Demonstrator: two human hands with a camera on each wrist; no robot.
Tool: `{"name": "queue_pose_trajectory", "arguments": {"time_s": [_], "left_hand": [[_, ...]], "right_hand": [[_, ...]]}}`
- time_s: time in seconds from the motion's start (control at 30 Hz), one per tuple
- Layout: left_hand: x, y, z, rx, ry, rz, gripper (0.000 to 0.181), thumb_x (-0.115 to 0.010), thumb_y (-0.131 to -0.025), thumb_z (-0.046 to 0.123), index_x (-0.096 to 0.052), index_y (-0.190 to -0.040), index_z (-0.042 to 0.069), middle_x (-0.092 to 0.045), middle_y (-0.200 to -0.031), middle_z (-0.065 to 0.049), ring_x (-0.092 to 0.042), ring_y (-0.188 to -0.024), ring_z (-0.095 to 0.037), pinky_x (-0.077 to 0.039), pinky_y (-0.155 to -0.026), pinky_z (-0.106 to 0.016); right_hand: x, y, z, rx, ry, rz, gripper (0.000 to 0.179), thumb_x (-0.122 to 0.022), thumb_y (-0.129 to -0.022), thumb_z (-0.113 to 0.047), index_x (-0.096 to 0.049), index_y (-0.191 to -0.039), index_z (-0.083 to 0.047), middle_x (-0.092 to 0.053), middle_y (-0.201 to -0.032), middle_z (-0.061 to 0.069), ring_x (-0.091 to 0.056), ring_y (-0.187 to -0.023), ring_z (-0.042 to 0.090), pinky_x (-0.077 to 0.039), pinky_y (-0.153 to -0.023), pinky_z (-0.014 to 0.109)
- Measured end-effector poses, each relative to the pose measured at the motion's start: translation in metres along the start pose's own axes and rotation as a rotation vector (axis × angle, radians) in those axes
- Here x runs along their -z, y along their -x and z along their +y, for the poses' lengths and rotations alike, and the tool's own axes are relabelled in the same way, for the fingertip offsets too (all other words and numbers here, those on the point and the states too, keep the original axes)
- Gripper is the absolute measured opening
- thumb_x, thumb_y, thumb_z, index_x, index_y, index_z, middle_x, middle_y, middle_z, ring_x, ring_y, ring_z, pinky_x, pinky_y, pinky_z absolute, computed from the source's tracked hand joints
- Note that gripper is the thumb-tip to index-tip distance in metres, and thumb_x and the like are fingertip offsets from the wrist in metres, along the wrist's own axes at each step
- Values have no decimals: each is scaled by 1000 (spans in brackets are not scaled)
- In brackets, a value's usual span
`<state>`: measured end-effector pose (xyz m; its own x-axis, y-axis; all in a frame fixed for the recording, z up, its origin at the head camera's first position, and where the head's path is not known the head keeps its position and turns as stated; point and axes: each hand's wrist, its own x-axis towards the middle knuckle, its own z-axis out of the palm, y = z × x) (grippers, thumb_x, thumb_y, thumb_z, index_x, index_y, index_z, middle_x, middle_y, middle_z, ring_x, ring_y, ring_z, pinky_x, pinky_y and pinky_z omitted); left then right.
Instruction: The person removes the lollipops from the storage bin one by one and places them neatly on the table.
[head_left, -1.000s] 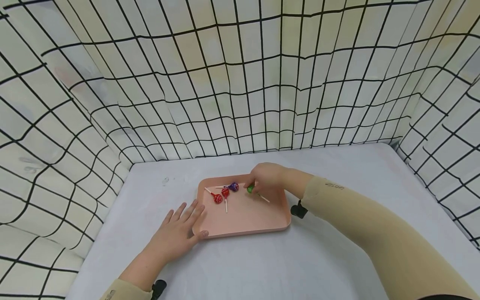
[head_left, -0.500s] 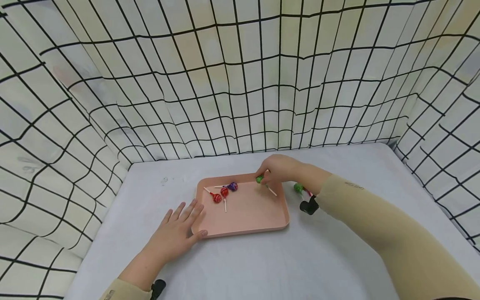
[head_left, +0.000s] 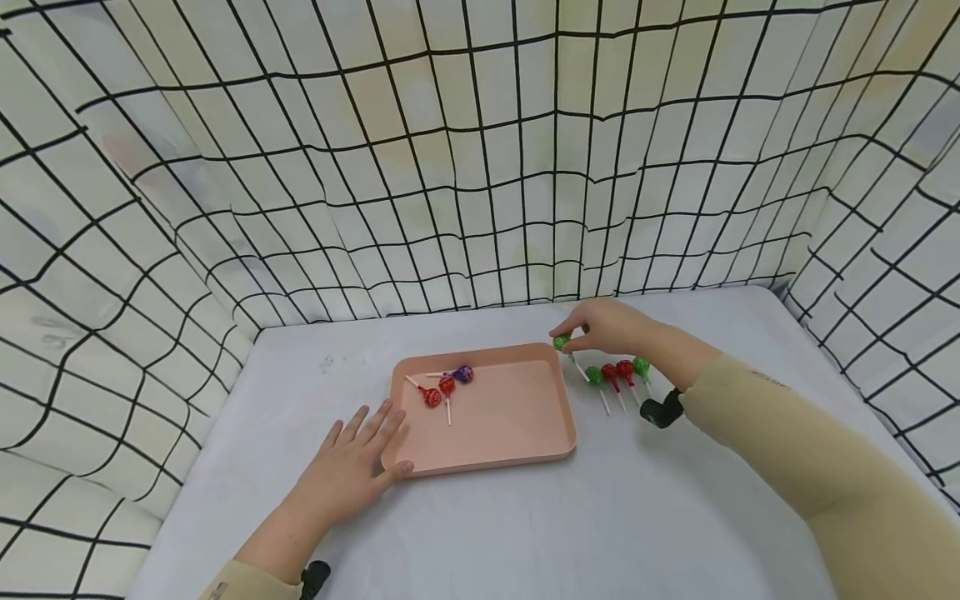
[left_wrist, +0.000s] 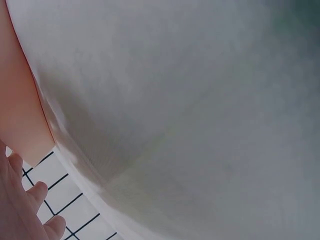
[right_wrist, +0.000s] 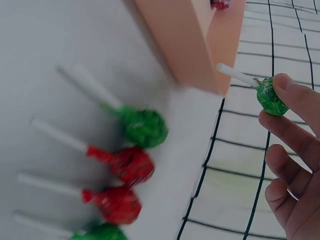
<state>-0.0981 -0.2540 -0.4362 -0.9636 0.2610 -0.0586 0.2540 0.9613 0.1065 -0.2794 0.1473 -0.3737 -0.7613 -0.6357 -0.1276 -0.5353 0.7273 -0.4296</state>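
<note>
Between thumb and forefinger, my right hand [head_left: 611,327] pinches a green-wrapped lollipop [right_wrist: 271,97] by its candy head, just past the tray's right back corner. Its white stick points toward me in the head view. Close by on the table lies a row of lollipops: a green one [right_wrist: 145,127], two red ones [right_wrist: 132,165] and another green one [head_left: 641,367]. My left hand [head_left: 348,462] rests with spread fingers at the left front corner of the pink tray [head_left: 495,433]. Inside the tray, two red lollipops [head_left: 432,397] and a purple one [head_left: 464,374] lie toward the back left.
A white cloth covers the table [head_left: 480,533]. Black-lined grid netting [head_left: 450,167] over pale fabric rises at the back and both sides. The tray has a low raised rim.
My right hand has lifted the green lollipop out of the tray and carried it right, past the rim. The row on the right has come into view. My left hand has stayed put.
</note>
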Motion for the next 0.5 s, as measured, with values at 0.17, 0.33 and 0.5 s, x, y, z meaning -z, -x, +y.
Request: {"name": "queue_pose_trajectory", "arguments": {"time_s": [0.17, 0.33, 0.5], "left_hand": [[-1, 0, -1, -1, 3, 1, 79, -50, -93, 66, -34, -156, 21, -23, -164, -5, -22, -147, -41, -15, -116, -65], [1, 1, 0, 4, 17, -3, 79, -52, -93, 65, -34, -156, 20, -23, -164, -5, -22, -147, -41, -15, -116, -66], [1, 1, 0, 4, 16, -5, 79, -53, -93, 64, -34, -156, 21, -23, -164, -5, -22, -147, -41, -15, -116, -66]], "right_hand": [[1, 16, 22, -80, -35, 9, 34, -76, -89, -31, -73, -123, -25, -68, -109, -5, -57, -91, 17, -51, -73, 32], [0, 32, 46, -129, -33, 16, 35, -74, -91, -30, -72, -125, -21, -69, -115, 0, -59, -94, 17, -51, -75, 32], [-3, 50, 67, -177, -25, 38, 36, -74, -91, -27, -72, -125, -16, -69, -119, 7, -60, -96, 21, -51, -76, 34]]}}
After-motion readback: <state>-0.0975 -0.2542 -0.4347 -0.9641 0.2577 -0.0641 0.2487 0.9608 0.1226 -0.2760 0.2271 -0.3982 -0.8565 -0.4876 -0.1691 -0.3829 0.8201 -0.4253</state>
